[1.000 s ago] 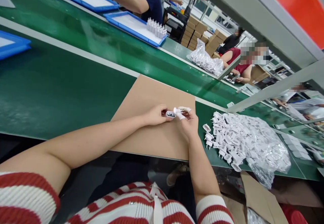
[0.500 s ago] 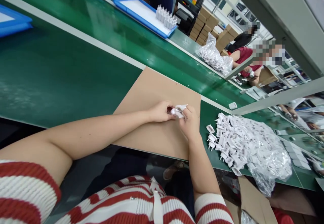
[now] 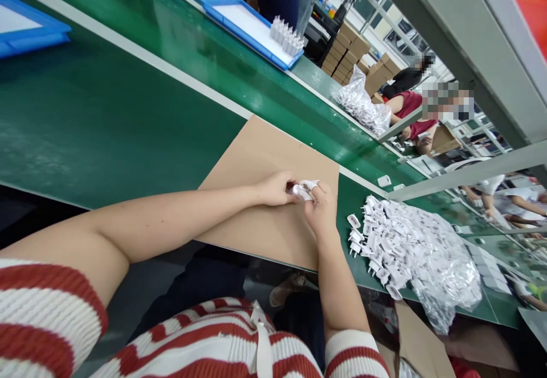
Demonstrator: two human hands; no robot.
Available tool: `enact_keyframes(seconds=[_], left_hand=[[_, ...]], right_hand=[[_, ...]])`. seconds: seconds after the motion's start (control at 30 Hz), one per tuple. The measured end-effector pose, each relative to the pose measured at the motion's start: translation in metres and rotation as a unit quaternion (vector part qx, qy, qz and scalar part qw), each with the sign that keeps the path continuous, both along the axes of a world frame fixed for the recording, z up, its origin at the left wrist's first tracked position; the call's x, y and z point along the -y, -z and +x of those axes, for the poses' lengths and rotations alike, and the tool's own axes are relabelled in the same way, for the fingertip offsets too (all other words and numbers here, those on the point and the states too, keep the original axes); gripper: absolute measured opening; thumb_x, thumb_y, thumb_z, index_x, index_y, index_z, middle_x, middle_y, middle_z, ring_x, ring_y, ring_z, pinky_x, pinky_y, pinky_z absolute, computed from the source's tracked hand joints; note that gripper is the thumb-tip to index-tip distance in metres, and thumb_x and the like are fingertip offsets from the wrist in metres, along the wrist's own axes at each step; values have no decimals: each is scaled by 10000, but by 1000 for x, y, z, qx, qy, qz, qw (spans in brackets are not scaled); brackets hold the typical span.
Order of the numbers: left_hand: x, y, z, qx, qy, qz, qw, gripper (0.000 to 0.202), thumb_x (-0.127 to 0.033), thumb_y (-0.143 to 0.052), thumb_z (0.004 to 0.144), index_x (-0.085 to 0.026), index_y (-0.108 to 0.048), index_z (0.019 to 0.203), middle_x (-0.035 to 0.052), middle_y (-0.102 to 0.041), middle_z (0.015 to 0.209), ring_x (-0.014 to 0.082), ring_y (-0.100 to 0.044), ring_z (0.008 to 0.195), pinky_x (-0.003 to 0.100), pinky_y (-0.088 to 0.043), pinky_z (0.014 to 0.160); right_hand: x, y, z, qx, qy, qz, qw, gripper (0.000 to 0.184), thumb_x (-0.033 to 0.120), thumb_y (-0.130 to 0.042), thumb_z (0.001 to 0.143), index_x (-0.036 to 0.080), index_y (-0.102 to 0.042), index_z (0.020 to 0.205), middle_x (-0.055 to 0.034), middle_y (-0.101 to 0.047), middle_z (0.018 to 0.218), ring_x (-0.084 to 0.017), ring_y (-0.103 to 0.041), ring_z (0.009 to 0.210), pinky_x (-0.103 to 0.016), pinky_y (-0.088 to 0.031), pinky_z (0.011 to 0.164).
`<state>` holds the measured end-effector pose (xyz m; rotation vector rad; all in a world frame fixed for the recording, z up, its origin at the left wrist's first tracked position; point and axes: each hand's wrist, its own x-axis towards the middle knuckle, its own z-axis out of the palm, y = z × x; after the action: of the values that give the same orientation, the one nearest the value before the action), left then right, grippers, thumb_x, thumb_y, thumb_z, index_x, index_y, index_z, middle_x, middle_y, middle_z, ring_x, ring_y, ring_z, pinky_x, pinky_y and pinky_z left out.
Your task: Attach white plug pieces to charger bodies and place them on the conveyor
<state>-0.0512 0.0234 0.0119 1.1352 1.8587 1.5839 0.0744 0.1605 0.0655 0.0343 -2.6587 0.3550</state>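
Observation:
Over the cardboard sheet [image 3: 252,156], my two hands meet around a small white plastic piece [image 3: 298,191]. My left hand [image 3: 276,189] has its fingers closed on the piece's left end. My right hand [image 3: 321,206] pinches it from the right; white coverings show on its fingertips. Fingers hide much of the piece, so its exact kind is unclear. To the right of my right hand lies a heap of white plug housings [image 3: 380,247], some with pins showing, spilling from a clear plastic bag [image 3: 459,278].
A metal frame bar [image 3: 470,170] crosses at right. Blue trays [image 3: 252,31] stand across the green bench [image 3: 128,122], one bearing white upright parts [image 3: 287,35]. Another bag of parts [image 3: 363,105] lies near a co-worker in red [image 3: 412,110]. An open carton [image 3: 421,338] sits below right.
The camera view has shifted slightly. My hands stay together over the cardboard, and the white piece has turned a little between my fingers.

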Motion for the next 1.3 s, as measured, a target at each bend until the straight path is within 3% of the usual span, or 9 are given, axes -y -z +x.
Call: enact_keyframes(seconds=[0.23, 0.53, 0.67, 0.83, 0.9, 0.97, 1.1, 1.2, 1.3], left_hand=[[1, -4, 3, -33, -12, -6, 999, 363, -484, -814, 719, -166, -684, 834, 13, -654, 775, 171, -568, 686, 295, -427, 638], [0, -2, 7, -49, -37, -24, 998, 412, -515, -843, 666, -157, -689, 801, 22, -656, 748, 187, -585, 674, 306, -439, 623], [-2, 1, 10, -56, -1, 4, 998, 438, -541, -764, 734, -156, -722, 938, 60, -721, 849, 232, -651, 771, 346, -512, 721], [-2, 2, 13, -79, 2, -1, 997, 494, -564, -737, 772, -165, -709, 1062, 102, -755, 1023, 287, -701, 929, 415, -560, 871], [-1, 3, 15, -72, 5, 1, 997, 573, -588, -738, 775, -167, -695, 1161, 120, -751, 1137, 310, -702, 1038, 442, -557, 953], [-1, 5, 16, -74, -9, -1, 997, 640, -604, -745, 759, -165, -684, 1221, 139, -731, 1236, 332, -684, 1138, 473, -530, 1036], [-1, 12, 16, -112, -25, -21, 993, 601, -596, -717, 781, -174, -694, 1208, 146, -722, 1258, 341, -679, 1161, 495, -521, 1058], [-2, 18, 16, -176, -37, -33, 983, 519, -570, -685, 817, -180, -702, 1159, 148, -731, 1207, 345, -680, 1135, 510, -522, 1045], [-3, 22, 14, -211, -47, -40, 976, 541, -575, -677, 802, -171, -697, 1162, 161, -731, 1207, 368, -664, 1164, 549, -492, 1081]], right_hand=[[-9, -5, -5, 62, -12, 25, 998, 411, 24, -503, 794, 198, -749, 1072, -77, -648, 946, -233, -585, 915, -329, -465, 798], [5, -13, 8, 89, 82, 68, 990, 308, 56, -577, 850, 219, -747, 1048, -65, -669, 988, -236, -525, 975, -364, -374, 946], [12, 9, 10, 43, 101, -57, 992, 360, 73, -542, 881, 220, -734, 1147, -60, -664, 1049, -217, -555, 989, -340, -427, 942], [19, 35, 11, -66, 119, -237, 962, 520, 208, -519, 957, 218, -539, 1476, -56, -692, 1099, -195, -619, 938, -316, -519, 888], [15, 31, 18, -88, 176, -225, 954, 569, 267, -545, 962, 196, -483, 1523, -95, -692, 1183, -229, -621, 1034, -370, -507, 968], [5, 23, 27, -110, 292, -174, 934, 622, 299, -567, 961, 160, -442, 1554, -171, -629, 1341, -299, -558, 1225, -470, -427, 1093], [-22, 14, 45, -50, 538, -132, 831, 693, 256, -636, 908, 37, -440, 1536, -326, -425, 1535, -449, -323, 1451, -616, -237, 1167], [-37, 19, 48, 41, 557, -164, 813, 543, 200, -614, 910, 37, -563, 1425, -328, -451, 1513, -431, -396, 1386, -573, -282, 1123], [-43, 26, 45, 59, 502, -164, 847, 359, 127, -518, 941, 104, -680, 1260, -254, -541, 1419, -360, -481, 1272, -489, -368, 1041]])
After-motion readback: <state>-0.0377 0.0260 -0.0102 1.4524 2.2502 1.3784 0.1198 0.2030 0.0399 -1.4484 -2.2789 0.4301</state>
